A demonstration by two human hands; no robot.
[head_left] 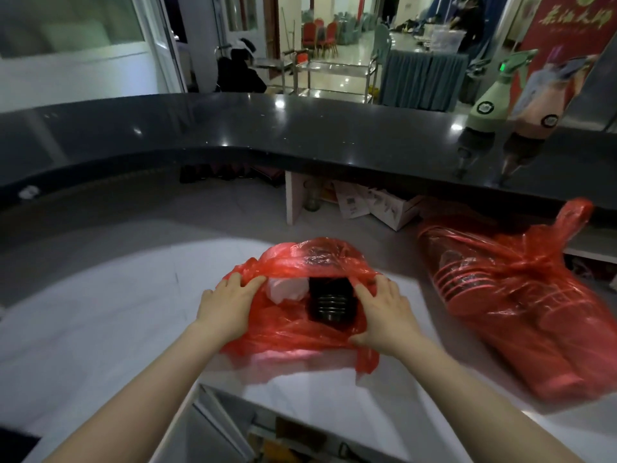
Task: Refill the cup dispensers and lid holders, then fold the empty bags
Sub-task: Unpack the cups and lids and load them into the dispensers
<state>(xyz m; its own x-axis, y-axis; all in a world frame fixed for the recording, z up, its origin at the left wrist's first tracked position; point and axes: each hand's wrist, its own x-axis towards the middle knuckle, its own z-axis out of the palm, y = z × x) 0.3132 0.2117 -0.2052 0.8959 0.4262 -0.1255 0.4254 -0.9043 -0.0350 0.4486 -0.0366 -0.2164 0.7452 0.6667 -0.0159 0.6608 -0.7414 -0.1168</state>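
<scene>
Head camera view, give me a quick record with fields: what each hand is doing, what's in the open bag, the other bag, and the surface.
left hand: gripping the left edge of the open red bag's mouth
right hand: gripping the right edge of the same mouth
bag contents: a stack of black lids and something white, too unclear to name
second red bag: to the right, tied shut, stacked items inside
surface: white worktop, below a dark counter

I see large gold Chinese characters on the red banner [567, 25] at the upper right, too blurred to read. The two spray bottles [484, 105] carry round emblems, and the cardboard box [377, 203] carries print, all illegible.
</scene>
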